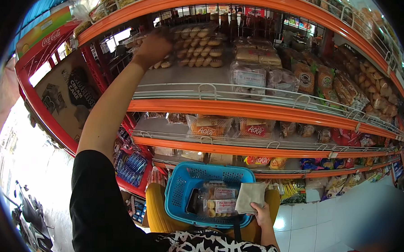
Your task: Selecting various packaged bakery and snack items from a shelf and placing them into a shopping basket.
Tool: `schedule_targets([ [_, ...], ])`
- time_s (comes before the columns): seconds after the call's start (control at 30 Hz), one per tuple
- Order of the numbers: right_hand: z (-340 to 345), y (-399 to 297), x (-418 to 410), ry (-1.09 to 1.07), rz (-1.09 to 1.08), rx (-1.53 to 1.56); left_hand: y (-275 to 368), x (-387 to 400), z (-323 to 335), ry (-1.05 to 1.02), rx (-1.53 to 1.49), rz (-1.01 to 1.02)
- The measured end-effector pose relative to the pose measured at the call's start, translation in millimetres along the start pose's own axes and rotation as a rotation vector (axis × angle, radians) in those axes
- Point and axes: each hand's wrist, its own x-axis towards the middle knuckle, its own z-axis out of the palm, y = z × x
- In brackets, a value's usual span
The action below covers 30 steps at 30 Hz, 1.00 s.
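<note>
My left hand reaches over the upper shelf, blurred, beside stacked clear packs of small round pastries; whether its fingers hold anything does not show. Low in front of me, my right hand grips a folded beige cloth over the right side of a blue plastic basket. Inside the basket lie clear boxes of pastries with printed labels and a dark flat object at their left.
Orange-edged shelves with white wire rails hold bagged breads and snacks. A red display rack stands at the left. A blurred rounded shape is at the lower right, above white floor tiles.
</note>
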Motion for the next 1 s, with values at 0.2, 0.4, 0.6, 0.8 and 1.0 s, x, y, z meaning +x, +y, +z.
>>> schedule_targets([
  [0.2, 1.6, -3.7, -0.8, -0.011, 0.014, 0.014, 4.7, 0.0, -0.4, 0.028, 0.096, 0.068],
  [0.4, 2.5, -3.5, -0.1, 0.012, 0.003, 0.021, 27.6, 4.4, -12.3, 0.163, -0.063, 0.015],
  [0.6, 3.0, -4.6, -0.6, 0.016, 0.003, 0.035, 28.9, 0.2, -8.0, 0.325, -0.096, 0.071],
  [0.8, 1.2, -3.4, 0.3, 0.023, 0.008, 0.050, 25.0, 0.2, 13.8, 0.276, -0.123, -0.084],
  [1.0, -0.9, -1.2, 2.5, 0.057, -0.040, 0.147, 22.3, 9.2, 14.9, 0.347, -0.203, -0.088],
])
